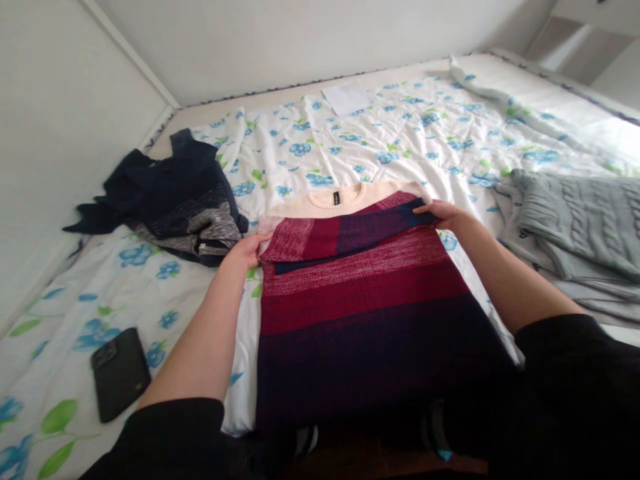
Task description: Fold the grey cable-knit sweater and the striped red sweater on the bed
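Observation:
A knitted sweater [360,287] in cream, red and navy bands lies spread on the bed, its cream neckline with a dark label pointing away from me. Its sleeves lie folded across the chest. At the left side, my left hand [251,251] is closed on the sweater's edge by the folded sleeve. My right hand [440,215] pinches the navy sleeve end near the right shoulder. The hem hangs toward me at the bed's front edge, in dark shadow.
Dark blue clothing [165,187] lies crumpled at the left, with a black phone [120,373] nearer to me. Folded grey knitwear [585,220] is stacked at the right. White paper [346,99] lies toward the back of the flowered bedsheet [300,150], before the wall.

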Available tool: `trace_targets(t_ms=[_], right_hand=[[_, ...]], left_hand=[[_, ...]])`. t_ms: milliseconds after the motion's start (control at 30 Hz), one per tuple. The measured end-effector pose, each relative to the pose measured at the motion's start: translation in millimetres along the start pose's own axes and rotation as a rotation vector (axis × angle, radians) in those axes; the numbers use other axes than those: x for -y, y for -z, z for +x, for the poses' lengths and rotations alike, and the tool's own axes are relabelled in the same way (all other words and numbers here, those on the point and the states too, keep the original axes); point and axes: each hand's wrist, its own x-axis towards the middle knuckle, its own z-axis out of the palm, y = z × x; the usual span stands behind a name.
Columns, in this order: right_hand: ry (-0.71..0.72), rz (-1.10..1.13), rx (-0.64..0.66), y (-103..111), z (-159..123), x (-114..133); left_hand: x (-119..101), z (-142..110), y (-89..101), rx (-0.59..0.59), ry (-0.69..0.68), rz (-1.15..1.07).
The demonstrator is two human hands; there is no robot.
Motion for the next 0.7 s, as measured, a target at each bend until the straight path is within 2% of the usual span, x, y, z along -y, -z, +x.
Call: trace_targets(t_ms=[133,200,300,367,433,533,600,700], right_hand=[[0.051,0.054,-0.155,-6.2,9.1,3.1],[0.055,0.055,-0.158,-7.4,13.6,0.6],[0.063,0.009,-0.161,-7.9,18.6,-3.7],[0.141,-0.033,-0.199,-9.7,20.3,-0.4],[0.312,-0.068,-0.218,-12.7,19.4,13.0],[0.593,-0.066,-0.195,-14.6,8.1,50.9],[0.721,-0.039,-0.172,-10.2,-11.3,77.6],[0.781,-0.123,-0.115,5.5,-61.6,92.8]], left_hand=[[-8.5,19.4,-10.8,-0.115,-0.13,-0.012],[-8.9,23.4,-15.9,-0.149,-0.192,-0.027],[-8.5,22.8,-21.7,-0.168,-0.189,-0.018],[-14.4,19.5,-24.0,-0.143,-0.224,-0.037],[-29.3,14.1,-24.4,-0.108,-0.329,-0.083],[-62.9,-2.8,-18.1,-0.02,-0.569,-0.161],[-81.7,-24.6,-6.6,0.088,-0.714,-0.193],[-84.5,-75.3,23.4,0.218,-0.763,-0.18]])
